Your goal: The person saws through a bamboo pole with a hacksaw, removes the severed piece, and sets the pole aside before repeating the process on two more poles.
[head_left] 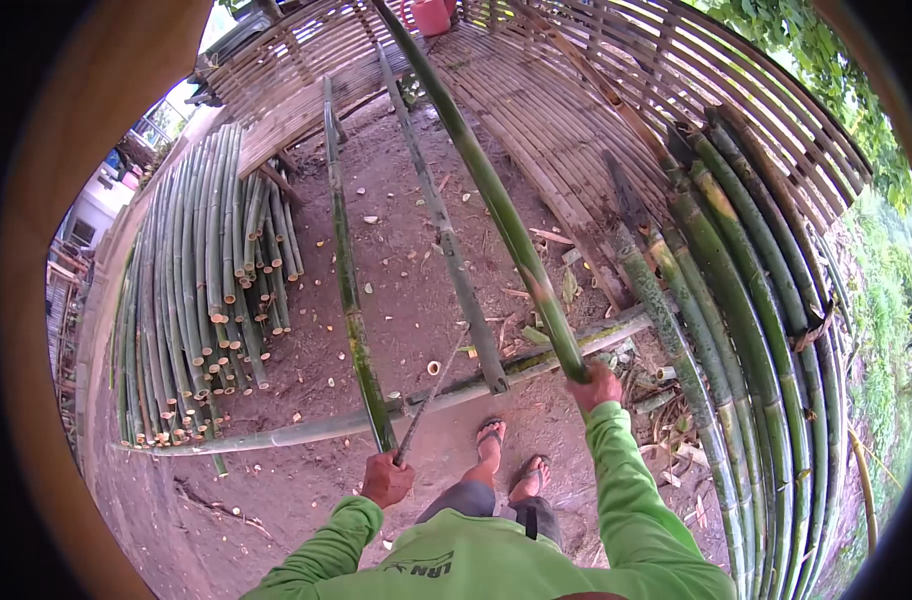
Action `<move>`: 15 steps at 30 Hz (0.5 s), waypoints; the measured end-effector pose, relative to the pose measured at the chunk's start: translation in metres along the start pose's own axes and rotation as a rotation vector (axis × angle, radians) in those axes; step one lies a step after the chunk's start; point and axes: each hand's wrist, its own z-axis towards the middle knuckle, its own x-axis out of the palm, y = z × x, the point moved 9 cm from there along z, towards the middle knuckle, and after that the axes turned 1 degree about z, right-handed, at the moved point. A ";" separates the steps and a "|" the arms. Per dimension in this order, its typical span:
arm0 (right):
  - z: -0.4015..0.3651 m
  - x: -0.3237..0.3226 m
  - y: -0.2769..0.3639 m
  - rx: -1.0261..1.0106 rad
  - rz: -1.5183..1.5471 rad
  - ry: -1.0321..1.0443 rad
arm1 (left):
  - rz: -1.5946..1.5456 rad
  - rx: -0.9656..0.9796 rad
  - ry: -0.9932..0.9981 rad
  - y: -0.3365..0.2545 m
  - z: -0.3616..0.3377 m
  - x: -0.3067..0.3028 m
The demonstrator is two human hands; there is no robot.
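Note:
My right hand (pixel 598 387) is wrapped round the near end of a long green bamboo pole (pixel 496 205), which runs away toward the top of the view. My left hand (pixel 387 479) is closed on the handle of a long thin blade (pixel 433 398), right at the near end of a second, thinner bamboo pole (pixel 348 290). Whether its fingers also grip that pole I cannot tell. Between the two lies a third, greyish pole (pixel 441 220), its near end resting on a bamboo pole laid crosswise (pixel 306 432) on the ground.
Many cut bamboo poles (pixel 191 270) are stacked at the left. Thick green poles (pixel 766 330) lean at the right. A slatted bamboo bench (pixel 516 130) with a red container (pixel 431 17) stands ahead. Bamboo scraps litter the dirt ground (pixel 276 500) around my feet.

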 end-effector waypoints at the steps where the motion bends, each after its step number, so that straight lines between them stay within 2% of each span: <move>1: -0.005 -0.010 0.014 -0.114 0.194 -0.157 | -0.011 -0.013 -0.008 0.003 0.000 -0.003; 4: -0.063 -0.005 -0.026 -0.086 -0.155 -0.144 | 0.013 -0.004 -0.001 -0.005 -0.003 -0.010; 7: -0.131 0.047 -0.162 0.379 -0.257 0.159 | 0.131 0.023 0.013 -0.020 -0.005 -0.014; 9: -0.155 0.083 -0.232 0.409 -0.323 0.202 | 0.181 0.028 0.041 -0.025 -0.007 -0.010; 10: -0.160 0.103 -0.257 0.421 -0.256 0.284 | 0.203 0.035 0.056 -0.030 -0.006 -0.009; 12: -0.159 0.119 -0.263 0.385 -0.118 0.264 | 0.237 0.031 0.090 -0.035 -0.003 -0.006; 15: -0.140 0.158 -0.265 0.260 -0.185 0.328 | 0.250 0.033 0.139 -0.035 -0.001 0.003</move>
